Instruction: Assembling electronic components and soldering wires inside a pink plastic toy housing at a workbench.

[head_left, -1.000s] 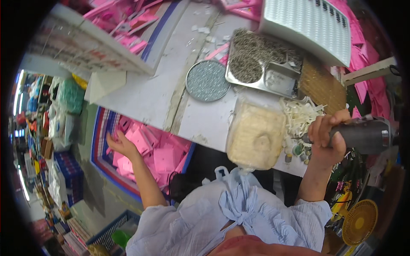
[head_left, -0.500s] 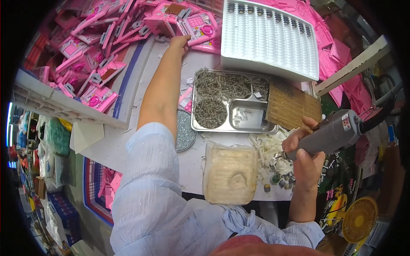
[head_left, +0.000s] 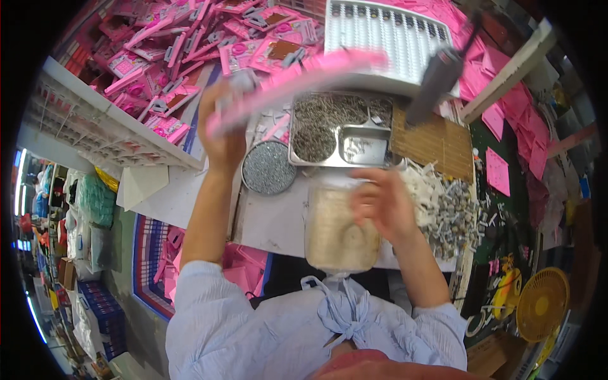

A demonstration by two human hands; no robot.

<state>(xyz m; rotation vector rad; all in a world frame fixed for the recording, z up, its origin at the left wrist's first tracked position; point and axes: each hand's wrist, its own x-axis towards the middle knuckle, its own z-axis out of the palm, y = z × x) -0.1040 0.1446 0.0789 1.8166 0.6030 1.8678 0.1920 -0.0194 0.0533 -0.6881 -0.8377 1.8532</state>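
My left hand (head_left: 223, 149) grips one end of a pink plastic toy case (head_left: 310, 77), which is lifted over the bench and smeared by motion. My right hand (head_left: 386, 206) is empty, its fingers loosely apart above a plastic-wrapped cream block (head_left: 339, 244). A grey electric screwdriver (head_left: 434, 85) hangs by its cord over the brown ridged board (head_left: 430, 140), apart from my hand. Below the lifted case lie a metal compartment tray (head_left: 345, 159) full of small screws and a round dish (head_left: 269, 170) of tiny silvery parts.
Many pink toy cases (head_left: 155, 66) are heaped at the far left. A white foam tray (head_left: 386, 47) with black round parts in its back row stands at the back. Small white and grey plastic parts (head_left: 449, 212) pile up at right. A basket (head_left: 142, 272) holds pink pieces.
My left hand has drawn a pink toy case from the heap toward me. My right hand has let go of the screwdriver and moved left; the screwdriver now hangs farther back.
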